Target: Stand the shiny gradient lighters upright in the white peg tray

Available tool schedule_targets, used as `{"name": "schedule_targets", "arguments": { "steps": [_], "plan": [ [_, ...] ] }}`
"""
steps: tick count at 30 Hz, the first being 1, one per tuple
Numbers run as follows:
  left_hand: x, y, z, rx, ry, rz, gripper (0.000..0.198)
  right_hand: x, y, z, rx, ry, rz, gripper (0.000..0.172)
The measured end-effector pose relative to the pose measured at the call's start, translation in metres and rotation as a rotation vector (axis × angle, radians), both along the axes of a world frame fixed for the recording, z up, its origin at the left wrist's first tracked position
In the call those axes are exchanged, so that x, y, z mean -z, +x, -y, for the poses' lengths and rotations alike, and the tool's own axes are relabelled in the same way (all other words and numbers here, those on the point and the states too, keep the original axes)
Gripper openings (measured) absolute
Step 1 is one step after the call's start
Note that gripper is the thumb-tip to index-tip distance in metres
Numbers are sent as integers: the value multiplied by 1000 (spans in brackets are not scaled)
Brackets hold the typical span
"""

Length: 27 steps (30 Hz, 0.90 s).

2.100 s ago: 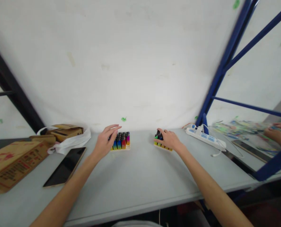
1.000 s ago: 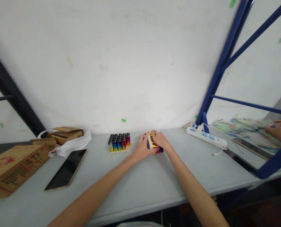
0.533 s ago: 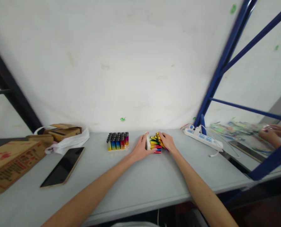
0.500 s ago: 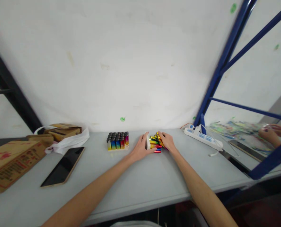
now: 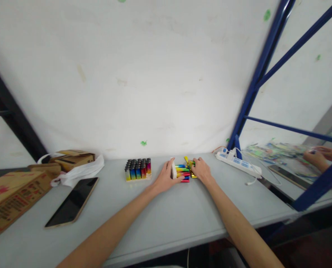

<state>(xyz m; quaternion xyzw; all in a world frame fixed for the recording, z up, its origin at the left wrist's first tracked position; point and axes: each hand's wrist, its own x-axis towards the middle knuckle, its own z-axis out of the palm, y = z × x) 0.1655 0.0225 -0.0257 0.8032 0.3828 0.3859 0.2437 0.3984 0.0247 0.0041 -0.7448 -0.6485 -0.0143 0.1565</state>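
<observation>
My left hand [image 5: 166, 175] is wrapped round a small white tray [image 5: 174, 169] tipped on its side. Out of its right-hand side lie shiny red, green, yellow and blue lighter-sized pieces [image 5: 184, 174] on the table. My right hand [image 5: 202, 171] is closed at the far end of these pieces, its fingertips on shiny gold ones [image 5: 193, 174]; exactly what it pinches is partly hidden. To the left of my left hand, a block of upright lighters [image 5: 138, 169] with black tops and multicoloured bodies stands in a pale tray [image 5: 138, 179].
At left lie a dark tablet [image 5: 72, 202], a white plastic bag [image 5: 83, 172] and cardboard boxes [image 5: 18, 197]. A white power strip [image 5: 238, 163] with cables lies at right by a blue metal frame [image 5: 245, 100]. Beyond it, another person's hands [image 5: 319, 156] are near clear plastic packets [image 5: 277, 150].
My right hand has shifted slightly right, and the gold pieces once bunched under it now lie more spread out. The left hand keeps its hold on the tipped tray.
</observation>
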Motion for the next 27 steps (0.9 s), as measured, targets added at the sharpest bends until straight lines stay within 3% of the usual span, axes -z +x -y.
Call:
{"name": "schedule_targets", "arguments": {
  "steps": [6, 10, 17, 27],
  "plan": [
    [1, 0, -1, 16, 8, 2, 101, -2, -4, 7, -46, -38, 94, 36],
    [0, 0, 0, 12, -6, -1, 101, -1, 6, 4, -22, -48, 31, 40],
    [-3, 2, 3, -3, -24, -12, 103, 2, 27, -9, -27, 86, -88, 43],
    [-8, 1, 7, 10, -67, -15, 110, -2, 25, -12, -77, 179, -176, 51]
  ]
}}
